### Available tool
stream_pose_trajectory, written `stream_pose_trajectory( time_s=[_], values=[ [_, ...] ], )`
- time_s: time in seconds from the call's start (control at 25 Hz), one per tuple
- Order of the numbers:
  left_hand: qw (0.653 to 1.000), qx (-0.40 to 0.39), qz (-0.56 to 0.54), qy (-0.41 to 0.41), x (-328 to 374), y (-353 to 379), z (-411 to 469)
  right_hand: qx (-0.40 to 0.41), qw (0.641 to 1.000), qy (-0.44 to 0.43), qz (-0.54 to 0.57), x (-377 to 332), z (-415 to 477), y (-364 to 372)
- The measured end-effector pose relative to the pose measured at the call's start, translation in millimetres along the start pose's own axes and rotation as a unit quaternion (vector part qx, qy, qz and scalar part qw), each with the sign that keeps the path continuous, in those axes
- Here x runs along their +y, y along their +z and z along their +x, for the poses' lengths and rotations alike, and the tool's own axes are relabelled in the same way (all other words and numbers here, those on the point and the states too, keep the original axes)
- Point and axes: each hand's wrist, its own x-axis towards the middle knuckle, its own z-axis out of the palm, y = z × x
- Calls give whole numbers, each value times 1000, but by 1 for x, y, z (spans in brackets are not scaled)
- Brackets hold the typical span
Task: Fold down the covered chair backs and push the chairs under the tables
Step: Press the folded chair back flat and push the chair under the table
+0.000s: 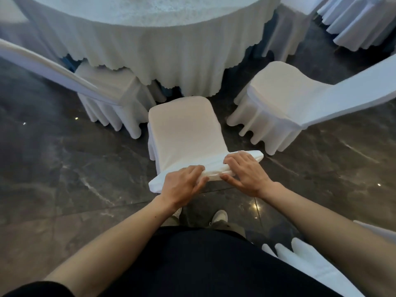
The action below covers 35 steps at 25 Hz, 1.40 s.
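A round table [150,28] draped in white cloth stands at the far edge of the dark floor [64,168]. The middle chair [186,129] faces it, with its seat front touching the cloth hem. The left hand [182,185] and right hand [246,174] curl side by side over the chair back [214,171], gripping its top edge.

Chair [184,129] before table [150,50]
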Motion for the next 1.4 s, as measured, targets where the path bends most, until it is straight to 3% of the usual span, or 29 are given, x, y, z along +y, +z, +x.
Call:
stream_pose_trajectory(
  time_s=[0.2, 0.56, 1.0, 1.4],
  values=[
    [997, 47, 25, -58, 5, 14, 5, 61, 998, -32, -9, 16, 5, 8],
    [994, 111, 17, 4, -42, 21, 58, 105, 994, -22, -17, 35, 55, 8],
    [996, 79, 25, 30, -120, 7, 167, 74, 996, 52, 1, 70, 165, -8],
    [996, 91, 12, 3, -162, 3, 268, 56, 994, 92, 18, 121, 254, -32]
  ],
)
